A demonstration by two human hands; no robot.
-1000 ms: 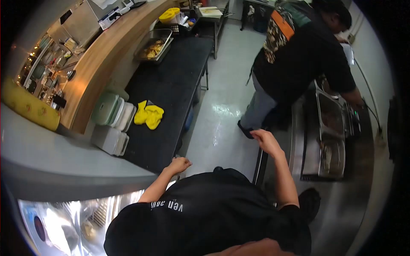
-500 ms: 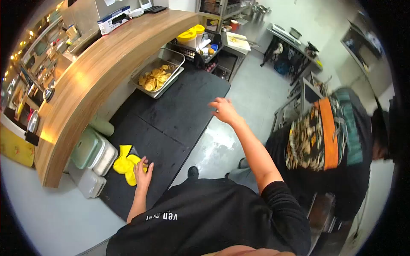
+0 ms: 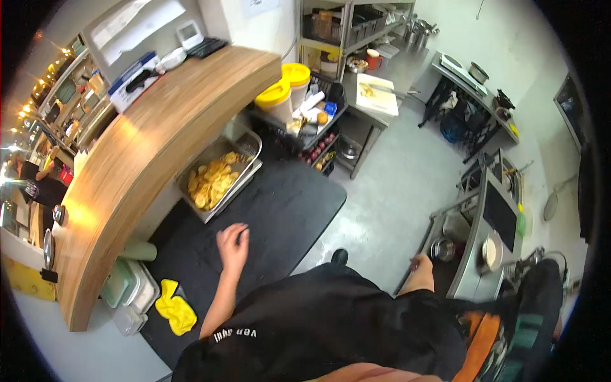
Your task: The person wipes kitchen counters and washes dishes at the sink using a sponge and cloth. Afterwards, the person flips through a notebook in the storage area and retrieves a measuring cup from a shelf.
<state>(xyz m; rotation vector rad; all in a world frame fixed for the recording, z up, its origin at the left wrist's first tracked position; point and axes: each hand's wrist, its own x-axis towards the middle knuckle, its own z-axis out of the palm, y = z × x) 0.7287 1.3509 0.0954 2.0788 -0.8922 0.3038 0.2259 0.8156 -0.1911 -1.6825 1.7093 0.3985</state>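
My left hand point(image 3: 233, 247) is over the black tabletop point(image 3: 280, 204), holding nothing, its fingers loosely bent and apart. Just beyond it is a metal pan point(image 3: 256, 143) of golden sliced food point(image 3: 215, 181), perhaps potato slices. A crumpled yellow cloth point(image 3: 175, 308) lies on the tabletop, to the left of my left forearm and apart from it. My right hand point(image 3: 418, 266) hangs low on the right over the floor, near the metal stand; its fingers are small and blurred.
A curved wooden counter point(image 3: 172, 102) rises along the left, with lidded containers point(image 3: 130, 286) below it. Yellow-lidded tubs point(image 3: 275, 95) stand in a crate at the back. A metal stand point(image 3: 468, 254) is on the right; another person's orange-striped clothing point(image 3: 480, 344) shows lower right.
My left hand has left the yellow cloth and moved forward toward the pan. My right hand has dropped from over the table edge to my right side. The view has shifted forward.
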